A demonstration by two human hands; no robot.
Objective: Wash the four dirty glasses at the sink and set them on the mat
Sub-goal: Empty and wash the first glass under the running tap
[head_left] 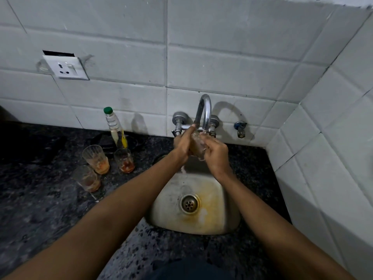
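Note:
Both hands hold one clear glass (198, 144) under the curved chrome tap (204, 112) above the steel sink (226, 223). My right hand (217, 154) grips it from the right. My left hand (184, 144) lies against its left side with a finger reaching up over the rim. Water streams off the glass into the basin. Three dirty glasses with orange-red residue stand on the dark counter to the left: one (96, 159), one (124, 160), and a nearer one (87, 178).
A clear bottle with a green cap (115, 128) stands behind the dirty glasses, next to a dark flat object (105, 141). A wall socket (65, 66) sits on the white tiles. A small valve (240, 129) juts from the wall at the right. The speckled counter (40, 209) surrounds the sink.

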